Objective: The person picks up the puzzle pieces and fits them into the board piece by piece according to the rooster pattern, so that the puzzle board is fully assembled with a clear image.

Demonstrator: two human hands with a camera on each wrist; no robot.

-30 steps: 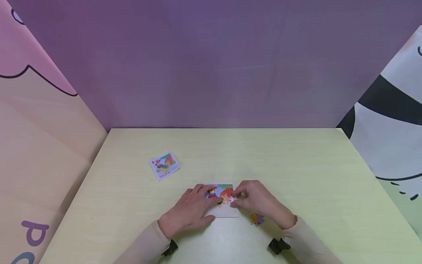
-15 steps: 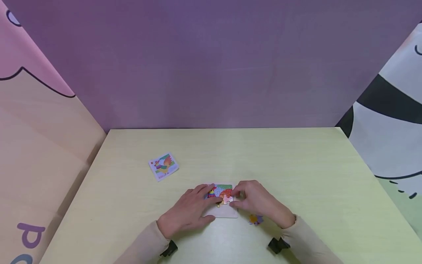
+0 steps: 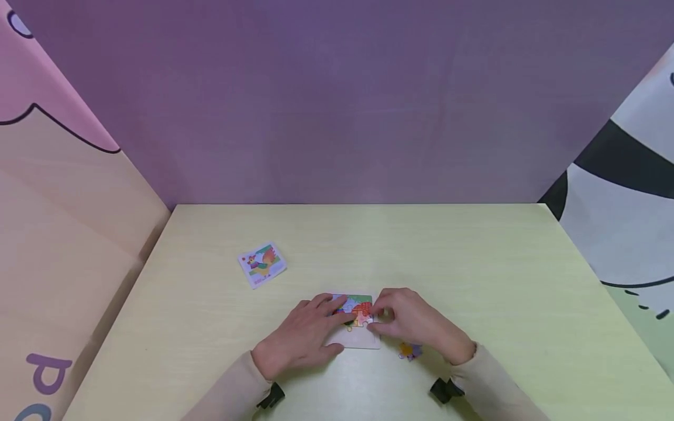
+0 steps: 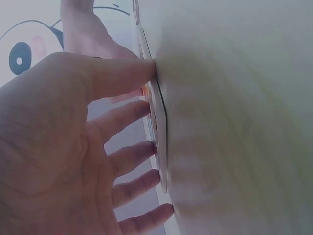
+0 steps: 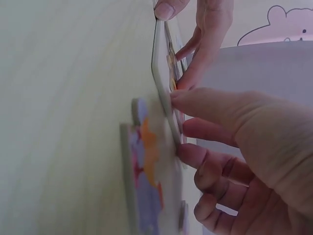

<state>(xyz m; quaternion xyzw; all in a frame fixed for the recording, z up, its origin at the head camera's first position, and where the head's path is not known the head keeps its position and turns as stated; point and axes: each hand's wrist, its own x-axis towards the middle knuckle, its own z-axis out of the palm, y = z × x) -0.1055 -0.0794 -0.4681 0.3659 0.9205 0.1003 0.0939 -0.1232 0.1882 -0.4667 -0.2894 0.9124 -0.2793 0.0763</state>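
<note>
Both hands worked at a small jigsaw board [image 3: 359,339] near the middle of the table's [image 3: 474,251] front half. Left hand [image 3: 302,339] lay spread over the board's left side, fingers extended, thumb near the lower edge; fingertips rested on the board and the joined pieces [image 3: 362,307], and nothing was gripped. Right hand [image 3: 421,321] came in from the other side: thumb and index bent, tips apart, touching at the right edge of the joined pieces. Could not tell whether they pinched one. In the right wrist view its remaining fingers were curled.

Pieces filled the upper part of the board in red, green, blue and pink; lower strip showed white, a yellow tab jutting into it. Loose pieces [image 3: 409,351], yellow and purple, lay just beyond the board's lower right, partly under the right hand. Square picture card [image 3: 262,264] lay farther back to the left, turned askew. Purple backdrop [image 3: 337,105] stood behind; pale sleeves [image 3: 231,392] covered both forearms.
</note>
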